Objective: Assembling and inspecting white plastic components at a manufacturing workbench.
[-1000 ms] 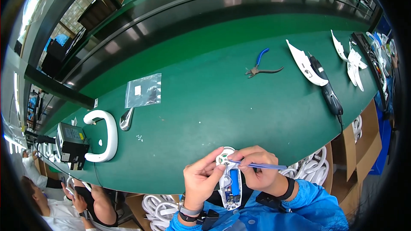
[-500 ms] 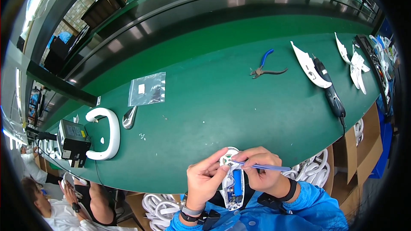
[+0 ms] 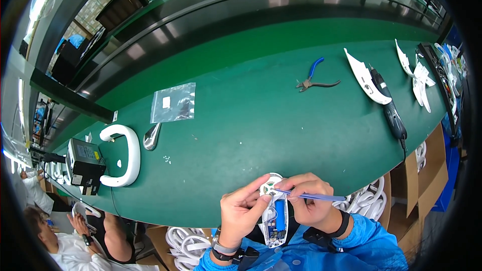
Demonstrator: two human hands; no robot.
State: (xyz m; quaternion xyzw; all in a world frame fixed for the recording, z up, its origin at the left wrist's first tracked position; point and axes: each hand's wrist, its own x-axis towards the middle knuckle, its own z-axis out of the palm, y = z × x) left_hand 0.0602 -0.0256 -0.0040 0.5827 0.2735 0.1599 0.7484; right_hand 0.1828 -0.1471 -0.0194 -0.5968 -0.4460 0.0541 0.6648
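Note:
An opened white device housing lies between my hands at the table's near edge. Inside it show a blue cylindrical battery, a small circuit board and thin wires. At its far end is a round white head with green patches. My left hand grips this head from the side, thumb and fingers closed on it. In a pinch, my right hand holds a slim purple tweezers-like tool. The tool's tip rests at or just above the round head; contact is too small to tell.
Blue-handled cutters, a black electric screwdriver and white shell pieces lie far right. Leftward are a clear bag, a white curved tube-like part and a black box. A co-worker sits at left.
Both hands and the device keep nearly the same pose. The whole scene shifts slightly in the picture. The tool stays at the round head.

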